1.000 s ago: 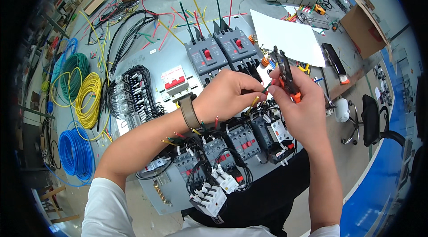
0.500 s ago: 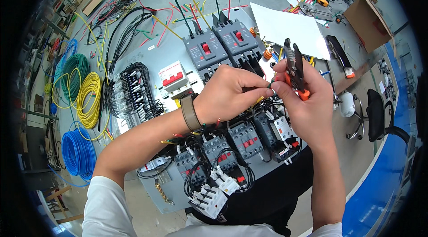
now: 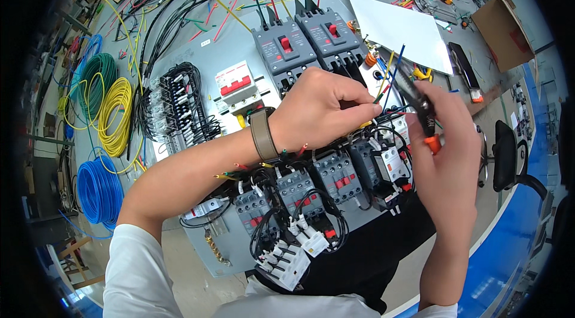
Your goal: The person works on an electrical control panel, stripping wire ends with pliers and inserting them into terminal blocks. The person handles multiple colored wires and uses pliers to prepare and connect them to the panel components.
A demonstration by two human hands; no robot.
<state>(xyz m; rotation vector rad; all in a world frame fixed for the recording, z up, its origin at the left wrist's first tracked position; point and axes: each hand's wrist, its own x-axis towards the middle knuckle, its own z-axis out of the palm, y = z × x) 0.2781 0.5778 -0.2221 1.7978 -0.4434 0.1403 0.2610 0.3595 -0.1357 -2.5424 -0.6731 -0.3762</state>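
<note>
My left hand (image 3: 326, 108), wearing a wrist strap, is pinched shut on a green wire (image 3: 378, 99) whose short end sticks up past the fingertips. To its right, my right hand (image 3: 448, 162) grips a wire stripper (image 3: 426, 118) with orange handles; its jaws are blurred and point up and left, apart from the green wire. Under both hands lies a grey metal mounting panel (image 3: 190, 78). Two dark grey circuit breakers (image 3: 286, 46) with red levers stand just beyond my left hand. Several contactors (image 3: 339, 180) sit nearer to me, with wires running among them.
A white breaker (image 3: 236, 83) with red switches and a block of black-wired relays (image 3: 173, 102) are at left. Yellow (image 3: 117, 126) and blue (image 3: 99, 189) wire coils lie farther left. A white sheet (image 3: 398, 30), a phone (image 3: 463, 66) and a cardboard box (image 3: 502, 33) are at right.
My right hand has moved away right and down with the wire stripper, leaving the green wire's end free. My left hand keeps its pinch. The view has shifted slightly.
</note>
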